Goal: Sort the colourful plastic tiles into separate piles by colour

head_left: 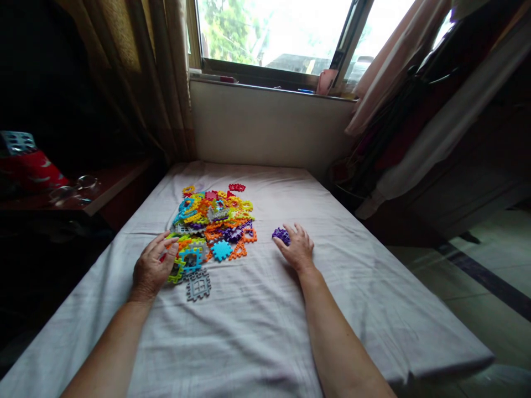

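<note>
My left hand [151,266] rests at the left edge of a heap of colourful plastic interlocking pieces [203,218]. Its fingers are apart and reach over the nearest pieces, with a bit of red showing by them. Out to the right of the heap, my right hand [299,247] has thumb and index finger at the edges of a purple interlocking piece [280,236], low over the cloth; its other fingers are stretched out. A light blue square [221,250], an orange triangle [238,250] and a grey window piece [198,286] lie flat at the heap's near side.
A pale, wrinkled cloth [257,337] covers the table. To the left, a dark side table [120,182] carries glasses [85,182] and a red container [31,171]. Behind are a wall and a window sill with a pink cup [326,82]. Clothes [415,143] hang at the right.
</note>
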A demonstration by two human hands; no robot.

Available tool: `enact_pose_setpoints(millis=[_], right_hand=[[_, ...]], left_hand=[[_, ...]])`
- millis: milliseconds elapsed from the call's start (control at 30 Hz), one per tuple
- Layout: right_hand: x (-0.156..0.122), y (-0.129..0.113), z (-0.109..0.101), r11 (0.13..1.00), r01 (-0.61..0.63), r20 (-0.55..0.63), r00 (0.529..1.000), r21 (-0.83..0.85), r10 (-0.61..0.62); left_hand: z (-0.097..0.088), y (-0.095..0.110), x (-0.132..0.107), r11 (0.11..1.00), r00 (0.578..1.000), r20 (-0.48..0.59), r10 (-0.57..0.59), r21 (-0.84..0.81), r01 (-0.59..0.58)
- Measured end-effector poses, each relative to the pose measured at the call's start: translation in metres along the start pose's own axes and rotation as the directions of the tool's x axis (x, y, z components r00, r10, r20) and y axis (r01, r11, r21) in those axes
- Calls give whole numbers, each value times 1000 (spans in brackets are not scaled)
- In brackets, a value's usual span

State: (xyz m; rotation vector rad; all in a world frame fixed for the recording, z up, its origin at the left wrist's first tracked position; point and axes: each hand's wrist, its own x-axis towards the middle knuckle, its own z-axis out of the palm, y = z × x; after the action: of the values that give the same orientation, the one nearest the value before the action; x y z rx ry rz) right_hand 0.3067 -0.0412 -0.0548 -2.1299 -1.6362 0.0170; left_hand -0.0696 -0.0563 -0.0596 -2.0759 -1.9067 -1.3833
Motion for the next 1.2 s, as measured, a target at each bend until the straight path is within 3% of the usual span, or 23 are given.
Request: enact_pose_setpoints(millis=[100,300,500,600,700,867,1000,1100,1200], right_hand=[[-3,-9,3,995,85,100,992,-45,-80],[-4,-23,-7,997,7,99,995,-80,1],[-10,-83,8,951,304,51,950,53,-307],[-12,-109,24,932,352,82,930,91,-359],[-14,-118,30,929,358,92,926,97,-366],[-9,-87,11,957,276,69,957,84,-282],[1,-38,-6,997,52,-19,998,49,-51],[6,-7,-10,988,-148,-78,986,36,150],[7,10,-11,968,-247,-65,966,35,249]], left_hand=[[1,0,0,1000,1000,2,8,-12,-8],[1,4,1,1000,1000,-7,12,-26,-12],[3,4,1,999,1000,3,-8,-46,9],[4,3,1,999,1000,-3,-10,-36,10],[3,2,1,1000,1000,-15,-8,-28,8],[1,5,3,1000,999,-37,10,-15,-11],[1,6,3,1000,999,-42,10,-7,-11],[2,7,2,1000,1000,-23,4,-1,-4],[2,7,0,1000,1000,-9,3,4,-3]])
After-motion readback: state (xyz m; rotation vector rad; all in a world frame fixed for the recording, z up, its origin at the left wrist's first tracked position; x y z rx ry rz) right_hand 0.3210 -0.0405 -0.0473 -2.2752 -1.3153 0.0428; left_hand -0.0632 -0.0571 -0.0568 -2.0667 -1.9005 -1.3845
